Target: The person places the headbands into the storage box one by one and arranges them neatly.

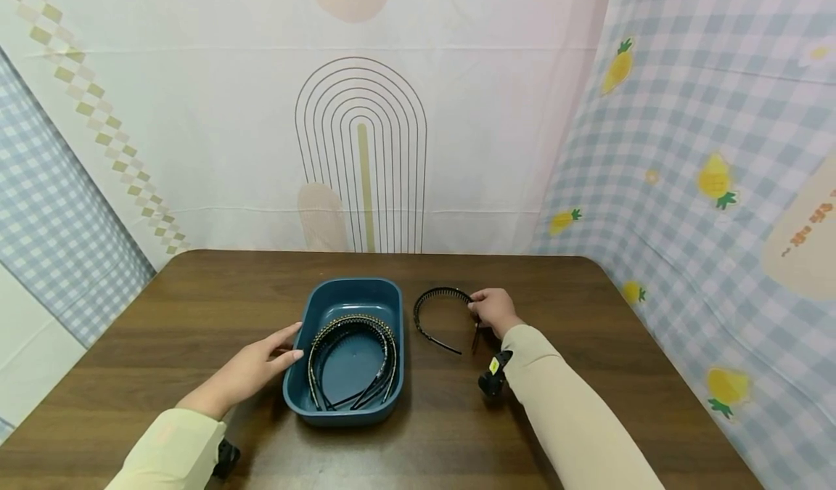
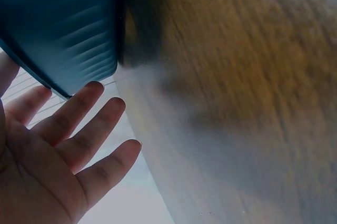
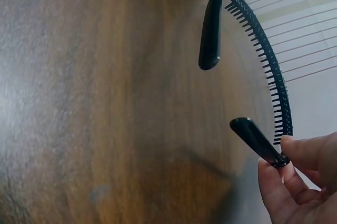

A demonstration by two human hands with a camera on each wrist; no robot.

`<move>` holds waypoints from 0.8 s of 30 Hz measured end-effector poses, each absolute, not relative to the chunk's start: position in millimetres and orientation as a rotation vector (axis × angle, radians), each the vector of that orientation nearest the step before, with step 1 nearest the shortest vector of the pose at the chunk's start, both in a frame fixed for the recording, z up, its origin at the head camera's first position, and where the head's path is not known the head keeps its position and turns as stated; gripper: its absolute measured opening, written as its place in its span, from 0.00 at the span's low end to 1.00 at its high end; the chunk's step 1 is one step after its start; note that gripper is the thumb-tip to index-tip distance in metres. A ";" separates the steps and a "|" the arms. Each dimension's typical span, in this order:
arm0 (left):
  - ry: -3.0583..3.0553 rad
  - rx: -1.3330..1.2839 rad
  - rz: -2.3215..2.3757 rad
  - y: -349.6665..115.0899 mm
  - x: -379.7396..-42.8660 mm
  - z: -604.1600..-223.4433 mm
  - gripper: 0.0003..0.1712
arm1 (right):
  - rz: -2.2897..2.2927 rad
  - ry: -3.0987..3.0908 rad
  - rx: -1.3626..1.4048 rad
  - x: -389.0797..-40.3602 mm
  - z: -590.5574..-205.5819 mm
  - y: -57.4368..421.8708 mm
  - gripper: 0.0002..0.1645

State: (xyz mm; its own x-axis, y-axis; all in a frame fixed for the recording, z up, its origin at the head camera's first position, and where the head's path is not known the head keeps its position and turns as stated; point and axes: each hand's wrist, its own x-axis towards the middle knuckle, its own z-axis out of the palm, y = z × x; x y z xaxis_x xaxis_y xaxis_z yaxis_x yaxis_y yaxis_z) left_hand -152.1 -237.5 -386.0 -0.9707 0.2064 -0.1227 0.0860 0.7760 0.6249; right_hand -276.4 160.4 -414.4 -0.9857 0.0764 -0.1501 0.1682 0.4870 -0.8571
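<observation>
A black toothed headband (image 1: pixel 444 290) is pinched near one end by my right hand (image 1: pixel 496 310), to the right of a blue plastic bin. In the right wrist view, the thumb and fingers grip the headband (image 3: pixel 272 66) by the joint where a smooth end piece folds inward. Its other end points back toward the bin. My left hand (image 1: pixel 251 370) is at the left side of the bin (image 1: pixel 346 419), fingertips at its rim. Spread, fairly straight fingers show on the left hand (image 2: pixel 58 155) in the left wrist view. Inside the bin lie several dark headbands (image 1: pixel 355 319), nested together, some with gold-coloured dots.
The brown wooden table (image 1: pixel 215 294) has rounded far corners. Behind it hangs a white cloth (image 1: pixel 490 149) with a line-arch pattern, and a checked pineapple cloth (image 1: pixel 679 207) covers the right side. Dark devices are strapped to both wrists.
</observation>
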 end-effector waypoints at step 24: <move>2.773 0.240 0.993 -238.2 -151.7 -387.1 0.39 | -1.695 2.500 0.311 -264.0 -395.2 164.4 0.17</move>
State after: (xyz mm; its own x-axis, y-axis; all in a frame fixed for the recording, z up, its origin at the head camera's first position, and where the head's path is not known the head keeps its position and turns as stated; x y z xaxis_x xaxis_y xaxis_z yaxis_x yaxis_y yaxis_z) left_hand -151.7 -238.2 -387.1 -0.9695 0.2135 -0.1201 0.0888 0.7631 0.6401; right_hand -264.0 164.4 -395.2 -0.9737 0.1096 -0.2000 0.2263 0.3577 -0.9060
